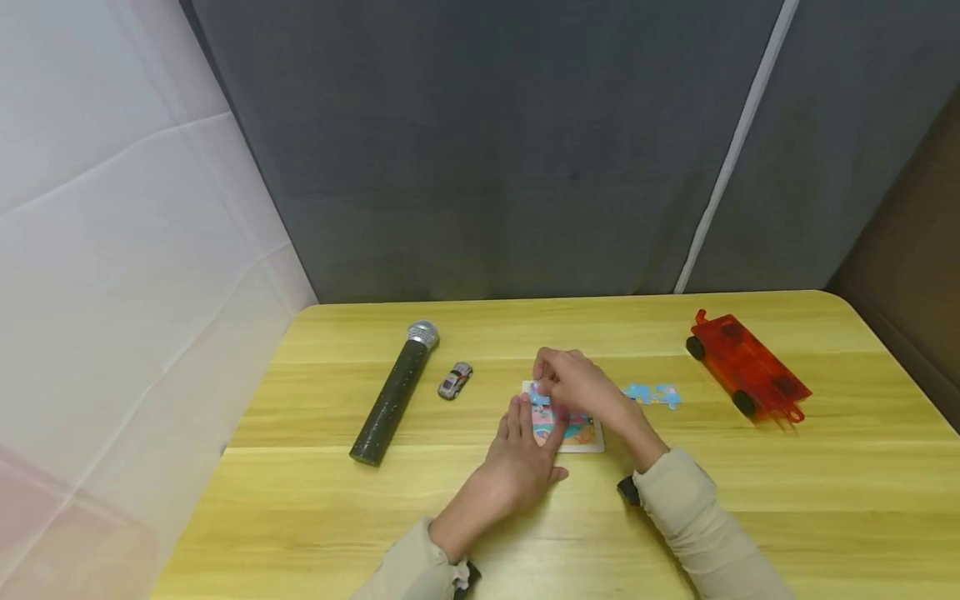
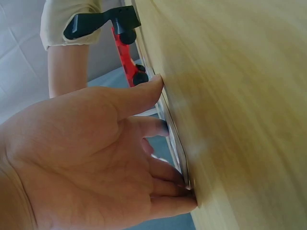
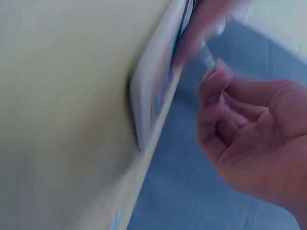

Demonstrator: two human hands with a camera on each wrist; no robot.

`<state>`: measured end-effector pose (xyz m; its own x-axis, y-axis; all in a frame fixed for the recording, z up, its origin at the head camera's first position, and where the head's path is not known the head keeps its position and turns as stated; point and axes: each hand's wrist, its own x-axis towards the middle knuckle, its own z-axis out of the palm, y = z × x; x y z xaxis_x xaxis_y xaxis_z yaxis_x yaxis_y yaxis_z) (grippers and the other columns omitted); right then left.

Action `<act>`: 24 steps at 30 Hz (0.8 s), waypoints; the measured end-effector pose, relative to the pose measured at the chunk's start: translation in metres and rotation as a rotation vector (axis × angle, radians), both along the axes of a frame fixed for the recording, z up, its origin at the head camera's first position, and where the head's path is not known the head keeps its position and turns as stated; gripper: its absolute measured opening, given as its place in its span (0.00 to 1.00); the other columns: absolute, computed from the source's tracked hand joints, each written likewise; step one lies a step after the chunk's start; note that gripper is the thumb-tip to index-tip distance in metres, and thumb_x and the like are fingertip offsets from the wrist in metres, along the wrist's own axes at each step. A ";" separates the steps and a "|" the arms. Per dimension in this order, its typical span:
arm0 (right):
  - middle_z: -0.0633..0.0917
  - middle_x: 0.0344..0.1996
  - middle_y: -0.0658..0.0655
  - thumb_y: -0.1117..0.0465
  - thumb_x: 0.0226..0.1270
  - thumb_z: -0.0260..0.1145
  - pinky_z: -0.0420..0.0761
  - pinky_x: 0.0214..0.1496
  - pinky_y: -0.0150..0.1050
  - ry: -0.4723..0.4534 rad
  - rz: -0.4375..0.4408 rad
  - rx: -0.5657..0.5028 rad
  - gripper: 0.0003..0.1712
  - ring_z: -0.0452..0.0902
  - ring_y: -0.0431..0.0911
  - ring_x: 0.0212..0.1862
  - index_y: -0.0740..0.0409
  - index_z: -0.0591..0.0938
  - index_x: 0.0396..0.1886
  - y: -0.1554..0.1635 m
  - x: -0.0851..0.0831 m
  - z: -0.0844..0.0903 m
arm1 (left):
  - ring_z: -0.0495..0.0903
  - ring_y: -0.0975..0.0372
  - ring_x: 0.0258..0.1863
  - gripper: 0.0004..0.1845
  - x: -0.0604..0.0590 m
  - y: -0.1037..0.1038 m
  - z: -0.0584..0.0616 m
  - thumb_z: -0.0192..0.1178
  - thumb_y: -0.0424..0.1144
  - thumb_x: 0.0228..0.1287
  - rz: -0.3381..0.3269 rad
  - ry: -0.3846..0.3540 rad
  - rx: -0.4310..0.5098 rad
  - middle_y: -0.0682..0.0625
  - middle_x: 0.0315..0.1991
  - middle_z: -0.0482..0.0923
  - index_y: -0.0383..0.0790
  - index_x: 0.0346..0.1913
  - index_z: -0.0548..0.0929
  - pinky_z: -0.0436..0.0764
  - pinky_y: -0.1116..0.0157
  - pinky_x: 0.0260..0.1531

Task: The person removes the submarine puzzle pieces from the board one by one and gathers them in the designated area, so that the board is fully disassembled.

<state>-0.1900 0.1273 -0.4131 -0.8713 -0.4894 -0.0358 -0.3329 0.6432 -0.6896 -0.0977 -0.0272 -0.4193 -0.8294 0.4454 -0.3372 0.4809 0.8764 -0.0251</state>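
At tabletop (image 1: 675, 517) centre: left hand (image 1: 525, 454) lay flat, steadying puzzle board (image 1: 588, 440); right hand (image 1: 577, 379) pinched piece, seating pending; alignment needed.

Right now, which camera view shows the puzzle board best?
The head view: the puzzle board lies flat on the table, partly under both hands. The left wrist view shows only its thin edge; the right wrist view shows it blurred and edge-on.
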 end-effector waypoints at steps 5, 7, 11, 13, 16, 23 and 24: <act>0.86 0.27 0.59 0.74 0.77 0.67 0.82 0.34 0.39 -0.099 -0.006 -0.046 0.02 0.79 0.48 0.24 0.69 0.85 0.41 0.042 -0.012 0.008 | 0.53 0.35 0.87 0.38 0.001 0.001 -0.001 0.50 0.61 0.87 -0.001 0.020 -0.007 0.22 0.85 0.51 0.54 0.91 0.56 0.65 0.49 0.84; 0.85 0.26 0.59 0.75 0.75 0.68 0.82 0.32 0.39 -0.129 -0.029 -0.028 0.03 0.79 0.48 0.23 0.69 0.85 0.38 0.058 -0.015 0.008 | 0.53 0.36 0.87 0.39 0.003 0.002 0.003 0.50 0.62 0.86 0.001 0.027 -0.023 0.23 0.85 0.51 0.56 0.91 0.56 0.64 0.50 0.84; 0.85 0.25 0.59 0.75 0.74 0.69 0.84 0.34 0.40 -0.170 -0.051 0.027 0.05 0.80 0.46 0.23 0.67 0.84 0.35 0.076 -0.019 0.005 | 0.53 0.37 0.87 0.39 0.003 0.001 0.004 0.51 0.62 0.85 0.009 0.032 -0.025 0.24 0.86 0.51 0.57 0.91 0.55 0.64 0.50 0.84; 0.85 0.25 0.58 0.74 0.73 0.70 0.83 0.35 0.38 -0.162 -0.059 0.080 0.06 0.79 0.45 0.24 0.65 0.84 0.34 0.077 -0.020 0.003 | 0.53 0.36 0.87 0.39 0.004 0.001 0.005 0.51 0.62 0.85 0.010 0.033 -0.018 0.24 0.86 0.51 0.57 0.91 0.55 0.65 0.50 0.84; 0.84 0.25 0.56 0.73 0.73 0.71 0.79 0.35 0.38 -0.132 -0.088 0.168 0.08 0.78 0.45 0.26 0.62 0.84 0.33 0.074 -0.020 0.002 | 0.54 0.36 0.87 0.39 0.003 0.001 0.005 0.51 0.61 0.86 0.003 0.036 -0.002 0.23 0.85 0.52 0.55 0.90 0.56 0.65 0.50 0.84; 0.84 0.31 0.56 0.69 0.73 0.72 0.78 0.37 0.44 -0.073 -0.188 0.353 0.08 0.76 0.50 0.34 0.58 0.84 0.32 0.064 -0.015 0.003 | 0.56 0.36 0.87 0.39 0.003 0.001 0.006 0.51 0.62 0.86 -0.021 0.069 -0.023 0.23 0.85 0.54 0.55 0.90 0.57 0.67 0.51 0.83; 0.84 0.33 0.57 0.68 0.73 0.73 0.78 0.38 0.46 -0.074 -0.210 0.378 0.07 0.76 0.51 0.35 0.58 0.84 0.32 0.062 -0.014 0.003 | 0.56 0.36 0.86 0.39 0.003 0.001 0.006 0.51 0.62 0.86 -0.024 0.072 -0.026 0.23 0.85 0.54 0.55 0.90 0.57 0.67 0.51 0.83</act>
